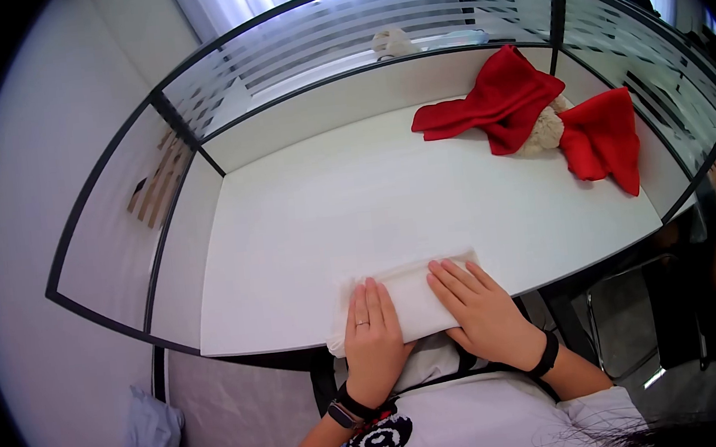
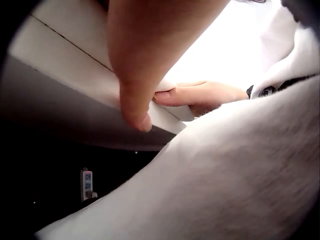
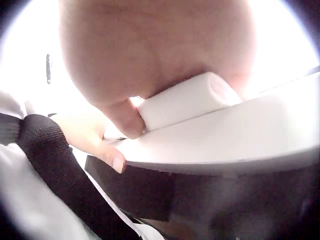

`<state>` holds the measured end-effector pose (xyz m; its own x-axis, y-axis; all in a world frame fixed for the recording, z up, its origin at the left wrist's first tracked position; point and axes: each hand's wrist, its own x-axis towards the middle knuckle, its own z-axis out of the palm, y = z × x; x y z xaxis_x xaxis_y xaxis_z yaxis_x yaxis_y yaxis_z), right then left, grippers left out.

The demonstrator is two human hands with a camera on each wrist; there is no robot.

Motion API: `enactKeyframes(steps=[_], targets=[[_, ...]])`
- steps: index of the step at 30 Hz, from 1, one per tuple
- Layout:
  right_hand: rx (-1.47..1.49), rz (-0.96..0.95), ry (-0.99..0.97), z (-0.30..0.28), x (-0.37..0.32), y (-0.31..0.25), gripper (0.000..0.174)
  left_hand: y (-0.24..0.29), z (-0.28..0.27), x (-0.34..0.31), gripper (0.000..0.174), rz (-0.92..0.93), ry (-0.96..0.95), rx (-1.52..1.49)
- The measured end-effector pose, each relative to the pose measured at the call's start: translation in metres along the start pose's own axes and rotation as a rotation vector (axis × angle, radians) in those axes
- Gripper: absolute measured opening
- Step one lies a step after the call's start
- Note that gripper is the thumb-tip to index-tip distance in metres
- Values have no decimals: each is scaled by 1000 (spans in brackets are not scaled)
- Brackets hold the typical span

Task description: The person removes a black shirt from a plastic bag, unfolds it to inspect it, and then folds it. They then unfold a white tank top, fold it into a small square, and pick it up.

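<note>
A folded white cloth (image 1: 415,302) lies at the front edge of the white table, under both hands. In the head view my left hand (image 1: 373,338) rests on its left part with straight fingers pointing away from me; a ring shows on one finger. My right hand (image 1: 489,314) lies over the right part, fingers straight and angled to the left. In the right wrist view the cloth's side (image 3: 187,100) looks thick and rounded beneath the palm. Both thumbs hang near the table edge in the wrist views.
Two red cloth pieces (image 1: 506,101) with a beige fluffy thing (image 1: 546,132) between them lie at the table's back right. A low partition (image 1: 287,118) with a dark frame surrounds the back and sides. A power strip (image 2: 87,184) shows below the table.
</note>
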<state>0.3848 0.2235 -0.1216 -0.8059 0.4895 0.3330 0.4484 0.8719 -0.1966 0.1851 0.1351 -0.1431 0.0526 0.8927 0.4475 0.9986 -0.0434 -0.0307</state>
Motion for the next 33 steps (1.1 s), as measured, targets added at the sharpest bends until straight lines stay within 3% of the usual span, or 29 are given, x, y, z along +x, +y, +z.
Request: enactKeyframes(steps=[9,13,17,20,24,26,28,30,33], targets=[[96,42,-71,-16,-14,-16,74,7,-8,-8,73,-33,58,-89],[10,-2,-78,-17,-17,-19,71,5,-5,-10,59,-25,79,-86],[58,18,-86,-18,-18,-22,78,3,-8,-10,54,-25,87,-133],[107,1,-74,-22,-17,-17,72,-1,-10,-9,57,-22,99,-175],[535,15,-85,-50,-6,-1,57,-8,-32,5,60,-128,126,-500],[562,29,-37,-58,-1,3,55,-12,-45,17,57,-136,115,-583],[578,119,37,-64,7,7,58,-15,-57,28,55,-146,109,-671],[677,151,25,-62,16,19,65,-17,-71,41,47,-236,-28,-899],[756,79,94,-63,30,27,73,-17,-84,55,35,-214,-74,-1109]])
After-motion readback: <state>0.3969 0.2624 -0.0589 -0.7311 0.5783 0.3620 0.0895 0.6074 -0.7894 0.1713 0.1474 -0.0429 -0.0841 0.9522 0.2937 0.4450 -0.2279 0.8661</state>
